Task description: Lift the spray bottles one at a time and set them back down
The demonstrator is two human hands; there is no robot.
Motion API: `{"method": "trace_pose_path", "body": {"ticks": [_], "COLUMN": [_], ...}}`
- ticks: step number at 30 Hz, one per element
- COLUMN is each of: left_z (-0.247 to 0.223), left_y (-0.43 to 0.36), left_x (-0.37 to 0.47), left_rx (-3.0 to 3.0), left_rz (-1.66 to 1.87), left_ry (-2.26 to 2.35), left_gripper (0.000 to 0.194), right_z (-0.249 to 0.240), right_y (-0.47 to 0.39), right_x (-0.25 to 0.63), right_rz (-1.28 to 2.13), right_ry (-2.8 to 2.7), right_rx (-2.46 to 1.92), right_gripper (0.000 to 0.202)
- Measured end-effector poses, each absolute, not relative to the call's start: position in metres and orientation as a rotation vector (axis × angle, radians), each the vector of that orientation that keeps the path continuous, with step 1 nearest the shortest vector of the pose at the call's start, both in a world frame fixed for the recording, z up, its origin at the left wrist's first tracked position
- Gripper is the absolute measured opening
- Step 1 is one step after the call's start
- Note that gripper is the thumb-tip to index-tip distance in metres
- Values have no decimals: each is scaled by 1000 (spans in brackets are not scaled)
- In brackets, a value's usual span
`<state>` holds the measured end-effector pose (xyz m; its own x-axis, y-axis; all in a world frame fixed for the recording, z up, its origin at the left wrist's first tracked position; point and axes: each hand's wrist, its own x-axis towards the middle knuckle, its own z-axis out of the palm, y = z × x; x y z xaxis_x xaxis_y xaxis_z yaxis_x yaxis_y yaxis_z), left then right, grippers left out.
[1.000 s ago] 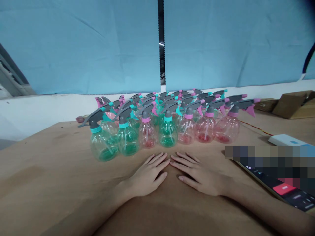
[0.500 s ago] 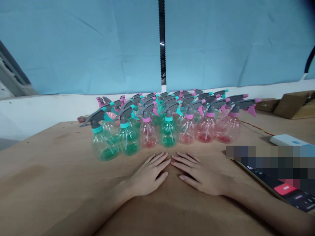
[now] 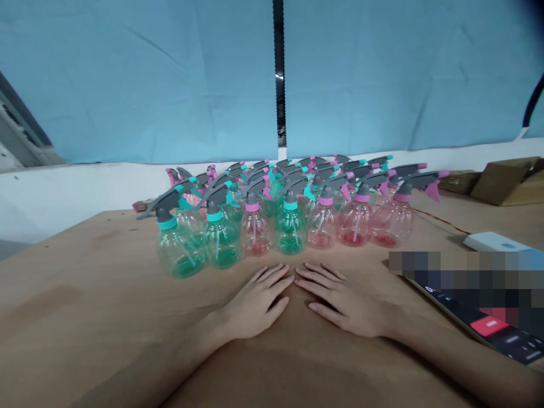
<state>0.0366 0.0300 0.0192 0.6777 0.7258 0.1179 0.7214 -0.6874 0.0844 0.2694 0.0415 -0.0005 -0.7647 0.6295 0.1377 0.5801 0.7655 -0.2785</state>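
My left hand [image 3: 259, 303] lies flat, palm down, on the wooden table [image 3: 106, 317], fingers apart and holding nothing. My right hand [image 3: 346, 300] rests the same way beside it, the fingertips of both nearly meeting. Just beyond them stand several clear spray bottles in rows, with grey trigger heads. A green bottle with a turquoise collar [image 3: 291, 229] is closest to the fingertips. Left of it is a pink-collared bottle [image 3: 255, 232]; right of it is another pink one [image 3: 323, 229]. A green bottle [image 3: 181, 249] at the row's left end leans slightly.
On the right lie a phone [image 3: 480, 320], partly pixelated, and a white box-like device [image 3: 497, 242] near a thin red-yellow cable. Cardboard boxes [image 3: 505, 181] sit at the back right. A blue cloth [image 3: 148, 79] hangs behind the table.
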Motion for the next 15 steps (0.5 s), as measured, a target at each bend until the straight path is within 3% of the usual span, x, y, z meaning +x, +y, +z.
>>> {"method": "trace_pose_path", "body": {"ticks": [5, 10, 12, 15], "left_z": [39, 102, 125, 142], "left_y": [31, 70, 93, 121], "left_x": [36, 35, 37, 42], "left_rx": [2992, 2930, 2829, 2714], "left_rz": [629, 1249, 1260, 987], "left_ry": [1274, 1458, 1646, 1910], "left_gripper": [28, 29, 36, 45], "right_z": [0, 1, 2, 3], "right_y": [40, 39, 39, 39], "right_x": [269, 269, 269, 269], "right_rz": [323, 329, 340, 343], "right_ry": [-2709, -2689, -2680, -2688], "right_rx": [-972, -940, -934, -939], "right_gripper": [50, 48, 48, 48]}}
